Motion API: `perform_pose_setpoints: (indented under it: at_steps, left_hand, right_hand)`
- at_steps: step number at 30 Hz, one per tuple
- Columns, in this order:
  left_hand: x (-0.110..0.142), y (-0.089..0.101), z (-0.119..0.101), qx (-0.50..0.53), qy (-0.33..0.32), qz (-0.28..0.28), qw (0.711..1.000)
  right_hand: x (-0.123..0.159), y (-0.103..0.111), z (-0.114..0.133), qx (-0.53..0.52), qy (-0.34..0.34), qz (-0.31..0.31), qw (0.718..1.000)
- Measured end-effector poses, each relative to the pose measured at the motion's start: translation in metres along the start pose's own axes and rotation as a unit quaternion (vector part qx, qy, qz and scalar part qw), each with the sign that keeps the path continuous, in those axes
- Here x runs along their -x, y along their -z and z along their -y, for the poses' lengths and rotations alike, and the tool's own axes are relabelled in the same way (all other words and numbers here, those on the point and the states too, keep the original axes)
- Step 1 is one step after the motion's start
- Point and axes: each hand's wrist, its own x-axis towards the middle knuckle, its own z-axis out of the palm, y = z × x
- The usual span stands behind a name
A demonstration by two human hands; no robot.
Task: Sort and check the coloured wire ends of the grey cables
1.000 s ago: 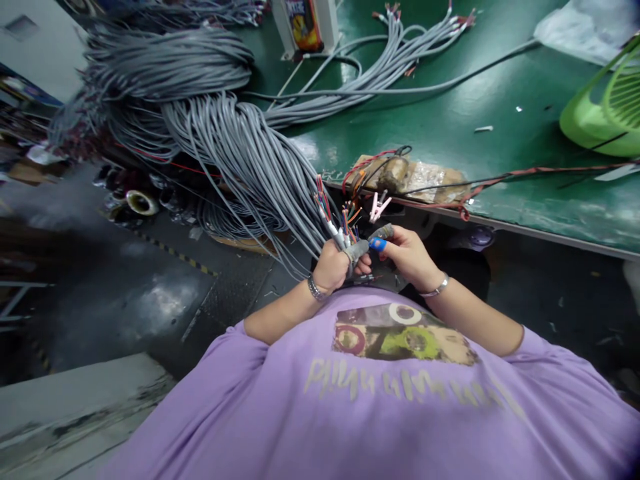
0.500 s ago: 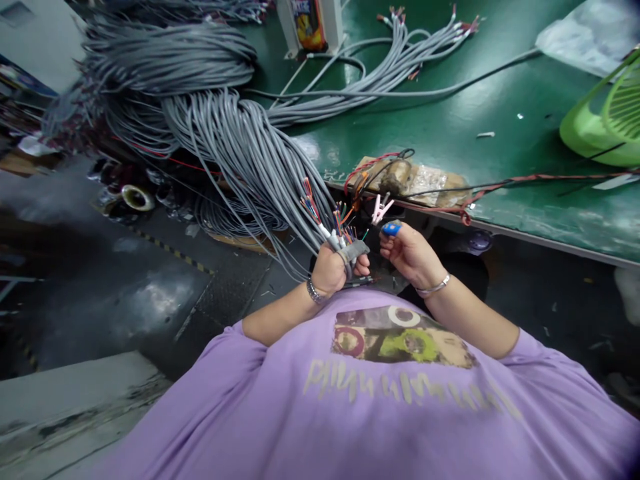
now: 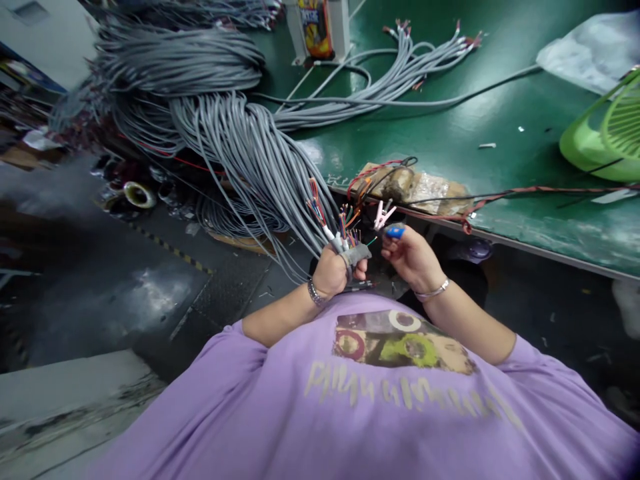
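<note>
My left hand (image 3: 331, 272) is wrapped around several grey cables (image 3: 336, 241) in front of my shirt. Stripped coloured wires (image 3: 346, 221) fan up from their ends, and one thin green wire (image 3: 371, 240) sticks out to the right. A grey wrap covers a finger of this hand. Just right of these wires, my right hand (image 3: 414, 261) is closed in a pinch, its thumb wrapped in blue. Whatever lies between its fingertips is too small to make out. A pink clothespin (image 3: 384, 217) hangs close above that hand.
A thick bundle of grey cables (image 3: 250, 147) drapes off the green table (image 3: 440, 133). Along the table edge lies a taped brown block (image 3: 425, 189) with red and black wires. A green fan-like basket (image 3: 600, 140) stands at right. Cable coils (image 3: 240, 223) rest below.
My right hand has drawn back to the right from the wires beside my left hand, and the green wire now stands apart. My left hand keeps its hold on the cables.
</note>
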Motion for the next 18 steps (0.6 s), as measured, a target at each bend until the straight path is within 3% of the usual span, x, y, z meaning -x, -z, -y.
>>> perform_pose_setpoints:
  at_steps: [2, 6, 12, 18]
  left_hand:
    - [-0.002, -0.001, -0.004, 0.001, -0.006, 0.021, 1.0]
    - [-0.011, -0.003, -0.009, 0.006, -0.026, 0.07, 0.997]
    - [-0.023, -0.009, -0.014, 0.003, -0.012, 0.082, 0.997]
    - [-0.024, -0.012, -0.016, 0.007, 0.003, 0.081, 0.997]
  right_hand:
    - [-0.007, 0.005, 0.006, -0.015, -0.026, -0.014, 0.999]
    - [-0.022, 0.005, 0.015, 0.038, -0.085, 0.041, 0.995]
    - [-0.036, -0.007, 0.009, 0.074, 0.006, 0.083, 0.994]
    - [-0.044, -0.011, -0.002, 0.018, -0.012, 0.087, 0.996]
